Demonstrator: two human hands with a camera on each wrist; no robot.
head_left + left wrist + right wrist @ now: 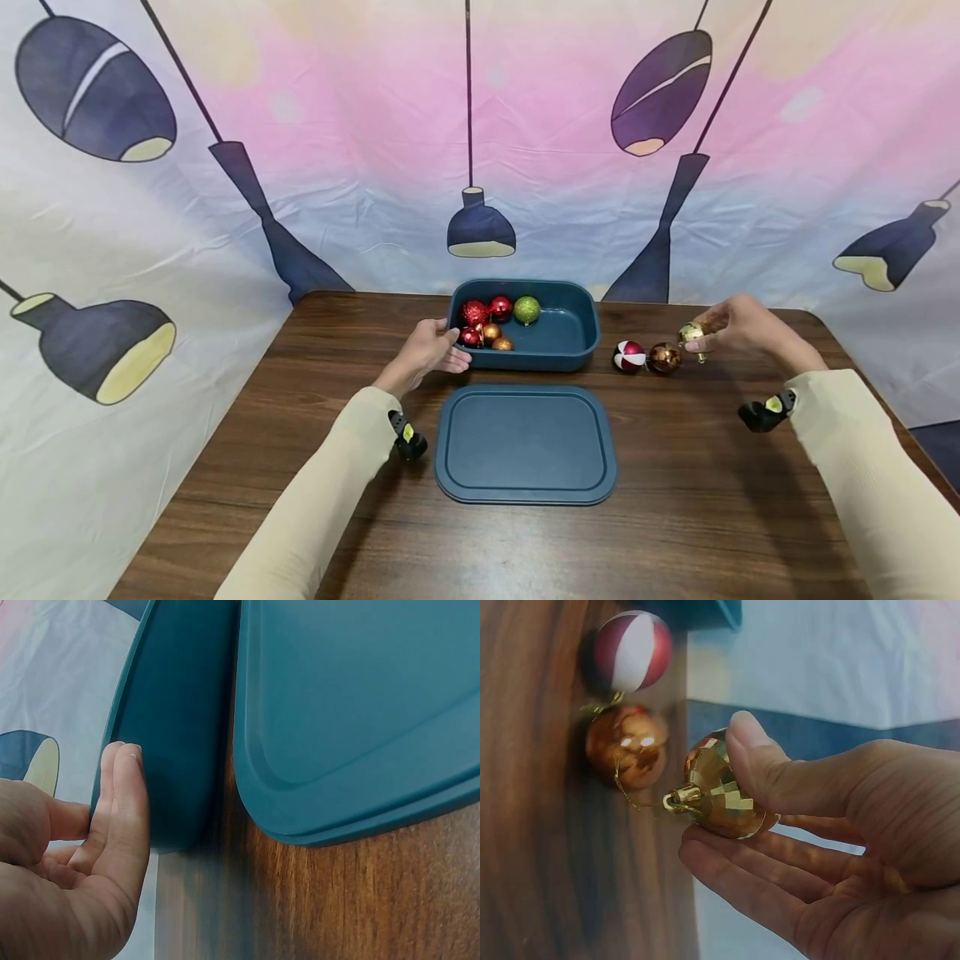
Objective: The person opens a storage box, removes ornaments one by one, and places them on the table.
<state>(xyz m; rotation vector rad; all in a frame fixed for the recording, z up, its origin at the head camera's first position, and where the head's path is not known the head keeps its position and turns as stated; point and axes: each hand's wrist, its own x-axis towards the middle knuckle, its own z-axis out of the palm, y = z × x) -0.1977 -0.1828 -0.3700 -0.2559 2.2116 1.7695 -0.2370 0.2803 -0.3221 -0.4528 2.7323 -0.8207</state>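
My right hand [738,323] pinches a gold faceted Christmas ball [724,787] between thumb and fingers, its cap and loop turned outward. Just left of it, a shiny copper-brown ball [664,357] and a red-and-white ball [628,356] rest on the table. My left hand [90,855] touches the left end of a deep teal box [517,360], its fingers straight along the outer wall. Inside the box, mostly at the left, lie several red balls [474,313], orange-gold balls [503,343] and one green glittery ball [527,311].
A flat teal lid [525,446] lies on the wooden table [675,517] in front of the box. Behind the table's back edge hangs a cloth [375,208] printed with lamps. Both wrists carry small black cameras [765,412].
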